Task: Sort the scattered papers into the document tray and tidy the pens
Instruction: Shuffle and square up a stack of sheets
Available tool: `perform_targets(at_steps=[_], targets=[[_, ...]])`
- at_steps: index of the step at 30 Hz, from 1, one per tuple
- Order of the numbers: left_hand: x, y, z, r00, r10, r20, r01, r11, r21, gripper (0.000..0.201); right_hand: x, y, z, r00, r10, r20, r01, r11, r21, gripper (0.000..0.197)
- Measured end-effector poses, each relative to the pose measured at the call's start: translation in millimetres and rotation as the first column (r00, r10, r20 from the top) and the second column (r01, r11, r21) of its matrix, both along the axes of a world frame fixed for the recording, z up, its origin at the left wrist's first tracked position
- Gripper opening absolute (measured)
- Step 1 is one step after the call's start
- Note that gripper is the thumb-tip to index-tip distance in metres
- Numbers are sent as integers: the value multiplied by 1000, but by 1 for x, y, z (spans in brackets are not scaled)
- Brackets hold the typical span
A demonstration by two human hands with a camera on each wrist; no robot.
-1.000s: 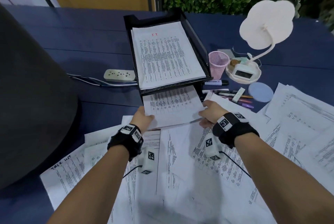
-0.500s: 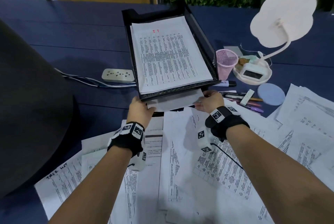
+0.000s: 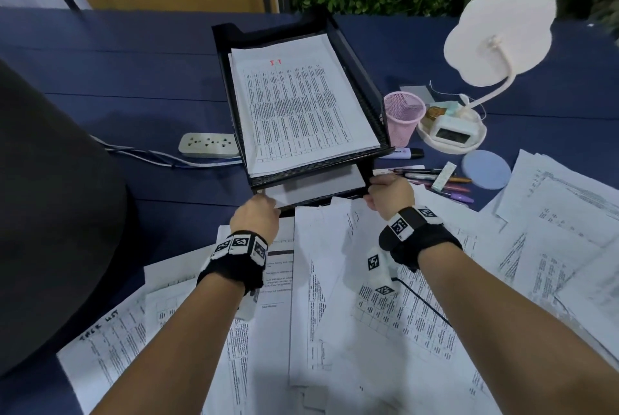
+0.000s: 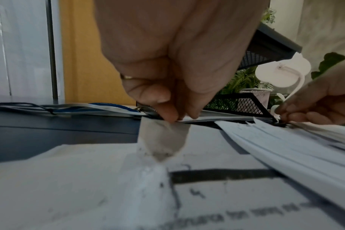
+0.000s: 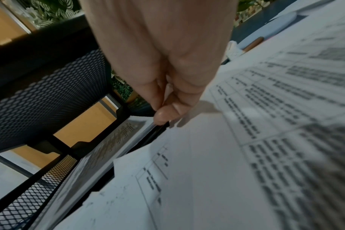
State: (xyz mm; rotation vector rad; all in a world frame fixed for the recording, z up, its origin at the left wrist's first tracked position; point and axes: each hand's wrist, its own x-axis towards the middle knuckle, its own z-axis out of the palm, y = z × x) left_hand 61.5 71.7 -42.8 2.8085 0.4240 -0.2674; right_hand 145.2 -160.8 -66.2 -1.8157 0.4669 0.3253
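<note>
A black mesh document tray (image 3: 363,93) with two tiers stands mid-table, and printed sheets fill its top tier. A paper stack (image 3: 316,185) lies almost wholly inside the lower tier, only its near edge showing. My left hand (image 3: 260,210) pinches the stack's near left corner (image 4: 184,119) between thumb and fingers (image 4: 167,112). My right hand (image 3: 382,187) pinches the near right corner, thumb (image 5: 163,116) on top at the tray's front post. Several pens (image 3: 435,180) lie loose just right of the tray. Scattered papers (image 3: 351,297) cover the table under my forearms.
A pink mesh cup (image 3: 403,116) stands right of the tray, beside a white lamp (image 3: 495,43) with a small clock in its base. A blue round coaster (image 3: 485,169) lies by the pens. A power strip (image 3: 209,145) and cables lie left. A dark bulky object (image 3: 50,213) fills the left edge.
Both hands have moved forward and slid the paper stack deep into the lower tier. A second ago, about half of it stuck out.
</note>
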Motion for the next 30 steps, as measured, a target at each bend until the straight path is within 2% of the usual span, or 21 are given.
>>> perform_targets(at_steps=[3, 6, 9, 13, 16, 20, 22, 24, 26, 30], targets=[[-8, -9, 8, 999, -22, 49, 26, 996, -80, 22, -23, -17, 2, 1000, 22, 21, -19, 987, -158, 21], [-17, -24, 13, 992, -69, 106, 83, 987, -136, 23, -50, -35, 13, 997, -21, 80, 39, 973, -229, 24], [-29, -49, 14, 988, -133, 82, 147, 966, -211, 24, -78, -64, 20, 995, -35, 92, 63, 944, -323, 26], [-45, -86, 7, 972, -233, -10, 225, 947, -228, 29, -109, -104, 21, 995, -85, 60, 101, 928, -359, 26], [-56, -112, 2, 969, -229, -94, 201, 950, -238, 34, -125, -132, 21, 998, -62, -8, 53, 901, -431, 28], [-65, -141, 1, 979, -140, -146, 97, 959, -268, 45, -141, -165, 25, 969, 52, -242, -189, 784, -591, 40], [-66, -152, 1, 981, -73, -179, 11, 946, -324, 47, -146, -174, 23, 961, 107, -255, -244, 762, -600, 44], [-67, -160, -1, 977, -66, -202, -10, 936, -353, 38, -150, -179, 22, 965, 120, -231, -238, 767, -596, 44], [-70, -166, -2, 969, -123, -212, 56, 953, -297, 28, -151, -182, 21, 959, 140, -246, -265, 751, -605, 46], [-80, -179, -4, 964, -125, -234, 104, 990, -99, 45, -149, -184, 22, 924, 189, -332, -367, 680, -634, 48]])
